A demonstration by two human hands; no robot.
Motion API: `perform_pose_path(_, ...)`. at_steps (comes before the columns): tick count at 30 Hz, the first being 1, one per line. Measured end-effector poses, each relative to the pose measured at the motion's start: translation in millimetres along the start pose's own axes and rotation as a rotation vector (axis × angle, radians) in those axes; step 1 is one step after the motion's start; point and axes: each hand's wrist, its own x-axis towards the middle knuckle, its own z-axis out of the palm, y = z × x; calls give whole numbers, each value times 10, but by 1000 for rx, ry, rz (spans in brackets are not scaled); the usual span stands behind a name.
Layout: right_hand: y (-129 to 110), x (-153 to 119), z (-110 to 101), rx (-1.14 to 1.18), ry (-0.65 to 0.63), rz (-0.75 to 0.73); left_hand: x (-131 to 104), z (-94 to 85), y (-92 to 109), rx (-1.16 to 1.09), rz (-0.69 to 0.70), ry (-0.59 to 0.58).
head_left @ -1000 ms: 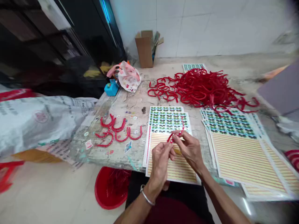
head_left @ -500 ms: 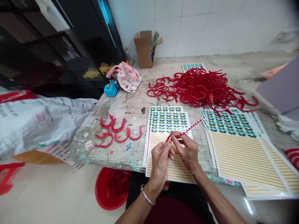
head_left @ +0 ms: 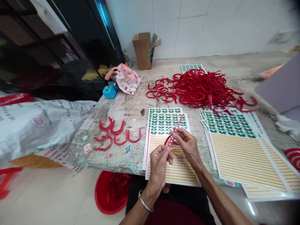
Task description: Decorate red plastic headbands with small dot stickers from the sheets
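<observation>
Over the front sticker sheet [head_left: 173, 173], my left hand [head_left: 158, 164] pinches the lower end of a red strip with white triangles [head_left: 180, 120] and a bent red cord [head_left: 167, 139]. The thumb and fingers of my right hand [head_left: 189, 147] close on the same strip higher up, and its free end points up and away. How far strip and cord touch is hidden by my fingers. Below my right hand lies a yellowish-brown thing [head_left: 178, 154] I cannot make out. Several curved red cords with white marks [head_left: 134, 141] lie on the table to the left.
A large heap of red cords [head_left: 203, 87] covers the back right of the table. More sticker sheets [head_left: 243, 156] overlap the right front edge. Toward the back stand a blue tape dispenser [head_left: 109, 91], a bag [head_left: 127, 79] and a cardboard box [head_left: 142, 51]. A red basket [head_left: 100, 200] sits on the floor.
The patterned strip has swung from slanting rightward to a steeper line pointing away. My right hand has turned with it, while my left hand keeps its pinch slightly lower.
</observation>
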Motion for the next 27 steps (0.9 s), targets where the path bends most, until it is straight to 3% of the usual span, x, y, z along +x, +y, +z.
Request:
perform_pose_path(6,-75,1,-39,23,-41,25,-41,-59,-3,37,-18,-85)
perform_pose_path(16,-103,-123,-42,-80,-98,-141,12,-61,139,185,11,-242)
perform_pose_path(23,-205,-117,-101,-133,-36,-50,-23,-56,192,102,-126,-325)
perform_pose_path(27,-260,-120,-123,-232,-40,-101,-57,-91,167,68,-174,-334)
